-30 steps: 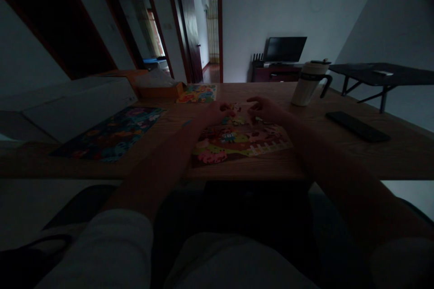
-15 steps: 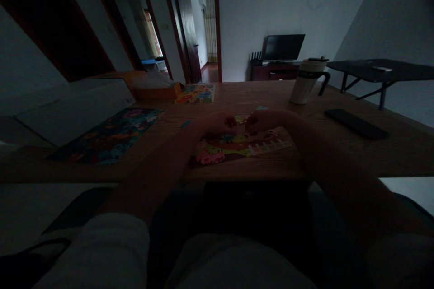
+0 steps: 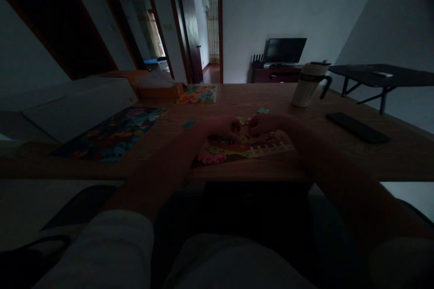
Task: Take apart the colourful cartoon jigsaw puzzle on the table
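A partly assembled jigsaw puzzle (image 3: 233, 151) lies on the table before me, with a pink spotted shape and a white fence along its near side. My left hand (image 3: 224, 127) is bent over its upper left part, fingers curled and thumb low against the picture. Close by on the right, my right hand (image 3: 262, 124) curls inward over the puzzle, fingertips drawn together. Whatever the fingertips hold is too dark and small to make out. Small loose puzzle pieces (image 3: 244, 120) show between and just beyond the hands.
A dark colourful picture sheet (image 3: 115, 135) lies left, a brighter one (image 3: 200, 94) farther back. An orange box (image 3: 159, 92) holds clear plastic. On the right stand a handled tumbler (image 3: 305, 88) and a flat black object (image 3: 357, 127). Greenish pieces (image 3: 189, 124) lie beside my left hand.
My left thumb has stretched lower over the puzzle, and both hands have shifted slightly. The whole view has moved a little. The puzzle stays in place on the table.
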A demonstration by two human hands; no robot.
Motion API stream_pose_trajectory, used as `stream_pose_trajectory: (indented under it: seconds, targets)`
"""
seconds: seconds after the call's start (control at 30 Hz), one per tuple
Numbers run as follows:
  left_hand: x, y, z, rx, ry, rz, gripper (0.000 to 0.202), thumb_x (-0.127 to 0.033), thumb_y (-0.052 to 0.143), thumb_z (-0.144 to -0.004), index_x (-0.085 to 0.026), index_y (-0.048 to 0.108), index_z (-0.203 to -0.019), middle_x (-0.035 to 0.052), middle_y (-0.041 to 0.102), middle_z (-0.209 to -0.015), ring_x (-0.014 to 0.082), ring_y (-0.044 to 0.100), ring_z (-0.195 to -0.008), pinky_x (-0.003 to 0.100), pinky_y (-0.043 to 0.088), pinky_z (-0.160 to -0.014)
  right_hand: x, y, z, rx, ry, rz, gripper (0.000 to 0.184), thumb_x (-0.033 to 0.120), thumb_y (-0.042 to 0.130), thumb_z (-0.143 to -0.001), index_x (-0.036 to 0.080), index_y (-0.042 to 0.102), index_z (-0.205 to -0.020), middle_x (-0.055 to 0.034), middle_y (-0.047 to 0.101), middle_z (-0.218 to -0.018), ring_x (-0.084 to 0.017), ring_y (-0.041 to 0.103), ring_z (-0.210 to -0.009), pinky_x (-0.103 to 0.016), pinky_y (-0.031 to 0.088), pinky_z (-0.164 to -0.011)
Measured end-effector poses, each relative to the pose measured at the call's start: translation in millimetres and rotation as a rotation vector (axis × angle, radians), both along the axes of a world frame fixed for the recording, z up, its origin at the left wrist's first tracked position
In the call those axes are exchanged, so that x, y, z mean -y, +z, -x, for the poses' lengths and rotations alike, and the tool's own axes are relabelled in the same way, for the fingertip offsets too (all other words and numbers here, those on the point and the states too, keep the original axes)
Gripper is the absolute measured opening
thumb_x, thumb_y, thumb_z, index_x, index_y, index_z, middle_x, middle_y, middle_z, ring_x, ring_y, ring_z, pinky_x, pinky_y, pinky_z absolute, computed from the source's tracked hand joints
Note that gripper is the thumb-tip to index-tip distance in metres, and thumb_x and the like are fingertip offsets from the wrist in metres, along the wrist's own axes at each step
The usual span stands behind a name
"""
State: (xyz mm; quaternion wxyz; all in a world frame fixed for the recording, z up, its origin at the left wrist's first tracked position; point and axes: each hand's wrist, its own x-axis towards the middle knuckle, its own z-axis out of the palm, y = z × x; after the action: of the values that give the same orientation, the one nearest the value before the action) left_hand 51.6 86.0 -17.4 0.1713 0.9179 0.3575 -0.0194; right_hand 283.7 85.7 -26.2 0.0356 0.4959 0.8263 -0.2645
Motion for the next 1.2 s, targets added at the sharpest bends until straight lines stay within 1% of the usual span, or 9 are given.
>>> stream_pose_trajectory:
  seconds: [0.17,0.33,0.43,0.6,0.7,0.83,0.93,1.1,1.2]
  targets:
    - [-2.2,-4.4,2.0,0.082,0.027,0.023,0.051,-0.053,0.08,-0.07,-0.022,0.073,-0.11,0.0068,0.073,-0.11,0.0238,0.065,-0.095,0.03,0.047,-0.078,-3.7,-2.8,-3.1,-0.075,0.05,-0.022,0.023,0.043,0.071,-0.08,0.021,0.072,-0.088,-0.005,0.074,-0.091,-0.019,0.064,-0.076,-0.028,0.049,-0.066]
    - [-1.6,-3.2,5.8,0.129,-0.035,0.061,0.043,-0.046,0.081,-0.071,-0.026,0.077,-0.109,0.0053,0.073,-0.116,0.0217,0.065,-0.097,0.027,0.047,-0.08,-1.8,-1.6,-3.6,-0.136,0.034,-0.001,0.027,0.04,0.071,-0.081,0.021,0.073,-0.101,-0.0072,0.076,-0.101,-0.021,0.067,-0.084,-0.029,0.052,-0.069]
    - [-1.6,-2.1,7.8,0.162,-0.036,0.117,0.039,-0.041,0.081,-0.072,-0.028,0.079,-0.109,0.0048,0.074,-0.112,0.0212,0.065,-0.094,0.028,0.048,-0.079,-2.3,-1.7,-2.6,-0.169,0.042,0.008,0.028,0.038,0.073,-0.08,0.021,0.075,-0.103,-0.0077,0.076,-0.104,-0.021,0.068,-0.086,-0.029,0.053,-0.071]
    - [-5.0,-3.4,8.0,0.147,-0.062,0.075,0.041,-0.045,0.083,-0.071,-0.029,0.08,-0.109,0.004,0.072,-0.118,0.022,0.065,-0.1,0.029,0.049,-0.084,-5.0,-4.1,-2.6,-0.184,0.075,0.013,0.032,0.04,0.077,-0.077,0.022,0.076,-0.102,-0.0047,0.076,-0.101,-0.02,0.067,-0.086,-0.027,0.051,-0.072]
    - [-4.7,-3.0,7.4,0.148,-0.06,0.068,0.04,-0.041,0.083,-0.072,-0.028,0.08,-0.11,0.0054,0.072,-0.117,0.0222,0.065,-0.098,0.031,0.049,-0.085,-4.1,-4.5,-2.5,-0.215,0.065,0.004,0.035,0.04,0.077,-0.075,0.022,0.076,-0.104,-0.0048,0.075,-0.103,-0.02,0.066,-0.087,-0.028,0.051,-0.074]
    - [-3.5,-1.1,7.9,0.149,-0.065,0.062,0.04,-0.04,0.083,-0.072,-0.029,0.08,-0.11,0.006,0.072,-0.118,0.0223,0.065,-0.1,0.03,0.049,-0.088,-1.3,-3.3,-1.8,-0.256,0.035,0.027,0.032,0.037,0.076,-0.075,0.023,0.076,-0.103,-0.005,0.075,-0.104,-0.02,0.067,-0.089,-0.029,0.052,-0.077]
    - [-6.2,-1.2,9.2,0.13,-0.065,0.072,0.04,-0.042,0.081,-0.073,-0.03,0.081,-0.111,0.0047,0.073,-0.116,0.0215,0.065,-0.098,0.028,0.048,-0.087,-1.2,-3.2,-3.0,-0.291,0.021,0.058,0.031,0.036,0.076,-0.075,0.023,0.074,-0.103,-0.0038,0.075,-0.101,-0.019,0.066,-0.086,-0.029,0.052,-0.075]
    - [-12.5,-3.5,10.1,0.146,-0.058,0.089,0.038,-0.042,0.082,-0.07,-0.031,0.083,-0.107,0.0037,0.073,-0.104,0.0212,0.065,-0.091,0.03,0.049,-0.085,-4.3,-3.9,-9.0,-0.365,0.055,0.109,0.029,0.035,0.075,-0.078,0.022,0.073,-0.104,-0.0035,0.074,-0.1,-0.018,0.065,-0.086,-0.028,0.052,-0.075]
    - [-13.5,-3.6,9.6,0.131,-0.058,0.07,0.042,-0.043,0.081,-0.071,-0.031,0.082,-0.111,0.0044,0.073,-0.107,0.0216,0.065,-0.091,0.03,0.048,-0.083,-4.1,-2.6,-12.5,-0.386,0.045,0.116,0.031,0.035,0.075,-0.078,0.022,0.071,-0.106,-0.0032,0.074,-0.101,-0.017,0.065,-0.085,-0.028,0.052,-0.074]
